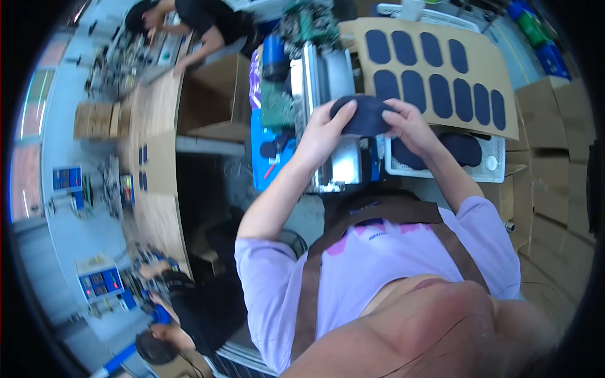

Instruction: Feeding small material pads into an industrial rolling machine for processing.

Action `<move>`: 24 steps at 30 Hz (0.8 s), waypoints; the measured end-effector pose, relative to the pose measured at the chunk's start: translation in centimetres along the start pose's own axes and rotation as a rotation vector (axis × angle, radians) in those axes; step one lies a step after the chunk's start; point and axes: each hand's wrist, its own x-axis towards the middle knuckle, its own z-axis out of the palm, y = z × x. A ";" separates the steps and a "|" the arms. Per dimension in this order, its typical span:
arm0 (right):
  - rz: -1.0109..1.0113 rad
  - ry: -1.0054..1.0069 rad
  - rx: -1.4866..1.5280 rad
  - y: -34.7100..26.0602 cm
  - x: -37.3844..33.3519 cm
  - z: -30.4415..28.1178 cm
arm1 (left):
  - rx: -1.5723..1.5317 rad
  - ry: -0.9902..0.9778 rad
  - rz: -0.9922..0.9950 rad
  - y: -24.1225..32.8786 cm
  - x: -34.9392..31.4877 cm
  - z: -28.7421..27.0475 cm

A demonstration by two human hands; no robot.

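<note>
A dark navy, oval piece of soft material (367, 118) is held up in front of me by both hands, over the metal bed of a machine. My left hand (324, 133) grips its left end, with the thumb on top. On its right end, my right hand (411, 128) pinches the edge between thumb and fingers. Beyond, a cardboard sheet (495, 63) carries two rows of similar dark ovals. Below that sheet, a white plastic crate (444, 175) contains more dark pieces (463, 148), partly hidden by my right forearm.
Left of my hands stands a green machine (277, 104) with a blue motor (273, 57). A blue surface (260, 167) lies beside it. An open cardboard box (217, 94) sits near a long wooden bench (154, 217). Two people work there. Cardboard boxes (558, 189) are stacked at right.
</note>
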 end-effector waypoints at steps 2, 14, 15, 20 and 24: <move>0.020 0.023 -0.010 0.3 0.3 0.3 | 0.004 0.037 -0.052 -0.5 -0.1 -0.9; -0.193 0.349 -0.355 3.2 9.3 -0.7 | 0.028 0.440 0.283 -3.6 4.4 -10.1; -0.189 0.352 -0.369 3.2 9.5 -0.5 | 0.130 0.444 0.261 -4.1 4.3 -10.7; -0.184 0.371 -0.458 3.5 10.2 0.8 | 0.458 0.434 0.185 -6.0 4.5 -12.5; -0.218 0.401 -0.585 4.2 10.9 1.7 | 0.542 0.383 0.182 -7.0 5.4 -12.5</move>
